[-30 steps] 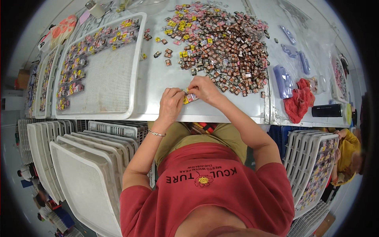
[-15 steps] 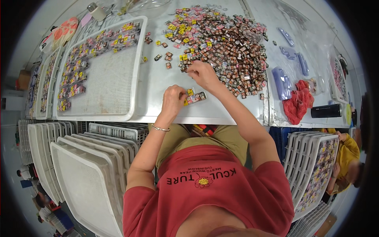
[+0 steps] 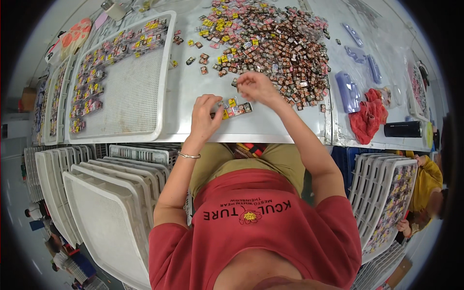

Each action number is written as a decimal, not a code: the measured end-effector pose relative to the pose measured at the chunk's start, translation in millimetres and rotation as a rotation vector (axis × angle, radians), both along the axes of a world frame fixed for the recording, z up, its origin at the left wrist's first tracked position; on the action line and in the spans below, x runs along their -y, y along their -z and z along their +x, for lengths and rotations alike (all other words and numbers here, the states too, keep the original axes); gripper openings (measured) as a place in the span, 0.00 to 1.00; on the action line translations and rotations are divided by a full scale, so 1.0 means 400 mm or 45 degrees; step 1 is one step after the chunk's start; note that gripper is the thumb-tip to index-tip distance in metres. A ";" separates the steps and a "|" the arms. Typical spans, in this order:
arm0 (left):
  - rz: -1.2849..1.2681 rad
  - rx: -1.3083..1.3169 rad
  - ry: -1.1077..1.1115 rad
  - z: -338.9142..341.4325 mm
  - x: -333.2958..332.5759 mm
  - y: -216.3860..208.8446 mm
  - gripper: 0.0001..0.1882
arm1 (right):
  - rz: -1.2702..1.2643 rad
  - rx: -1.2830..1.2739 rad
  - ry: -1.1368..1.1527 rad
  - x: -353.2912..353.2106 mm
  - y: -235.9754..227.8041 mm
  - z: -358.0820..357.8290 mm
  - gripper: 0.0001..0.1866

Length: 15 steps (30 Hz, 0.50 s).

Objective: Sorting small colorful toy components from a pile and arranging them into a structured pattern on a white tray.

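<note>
A short cluster of small, flat, clear-topped pieces [image 3: 238, 110], pink, yellow and black, lies on the pale table in front of me. My left hand [image 3: 206, 117] is curled at its left end, thumb and fingers bent about the pieces there. Just above the cluster, my right hand [image 3: 258, 88] pinches at a small dark piece [image 3: 234, 83], partly covered by its fingertips. Beyond it spreads a large heap of similar pieces [image 3: 285, 53], mostly brown and black, with pink and yellow ones at the far left.
A white mesh tray [image 3: 162, 111] on the left holds rows of such pieces along its far and left sides. To the right lie purple plastic parts [image 3: 346, 92], a red cloth [image 3: 368, 121] and a black cylinder [image 3: 402, 129]. Stacked trays [image 3: 104, 217] stand below the table; another person [image 3: 427, 183] is at the right.
My right hand has drawn back slightly to the right from the heap's near edge. My left hand has shifted left, its fingers spreading more around the cluster's end.
</note>
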<state>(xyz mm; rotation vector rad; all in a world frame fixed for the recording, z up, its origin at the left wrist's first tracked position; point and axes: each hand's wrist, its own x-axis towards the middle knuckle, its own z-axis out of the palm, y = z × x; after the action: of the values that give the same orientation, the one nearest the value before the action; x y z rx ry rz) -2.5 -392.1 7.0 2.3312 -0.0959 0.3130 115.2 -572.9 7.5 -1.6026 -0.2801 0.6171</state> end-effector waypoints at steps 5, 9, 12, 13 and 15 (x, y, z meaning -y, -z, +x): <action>0.096 0.097 0.176 -0.034 0.039 0.039 0.32 | -0.283 0.529 -0.033 0.011 0.053 -0.047 0.06; 0.108 0.067 0.188 -0.035 0.030 0.050 0.35 | -0.350 0.791 -0.049 -0.009 0.051 -0.048 0.05; 0.029 -0.022 0.207 -0.039 0.024 0.046 0.38 | -0.433 0.947 -0.113 -0.020 0.040 -0.050 0.05; 0.005 0.018 0.171 -0.038 0.022 0.042 0.39 | -0.411 0.818 -0.075 -0.015 0.040 -0.043 0.06; -0.022 0.059 0.131 -0.035 0.022 0.045 0.40 | -0.419 0.644 -0.057 -0.007 0.043 -0.037 0.07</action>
<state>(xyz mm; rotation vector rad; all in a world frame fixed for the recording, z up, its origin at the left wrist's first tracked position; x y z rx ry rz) -16.6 -400.8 -11.0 2.2935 -0.2343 0.3148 100.2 -570.0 -9.8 -2.0661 -0.6127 0.2888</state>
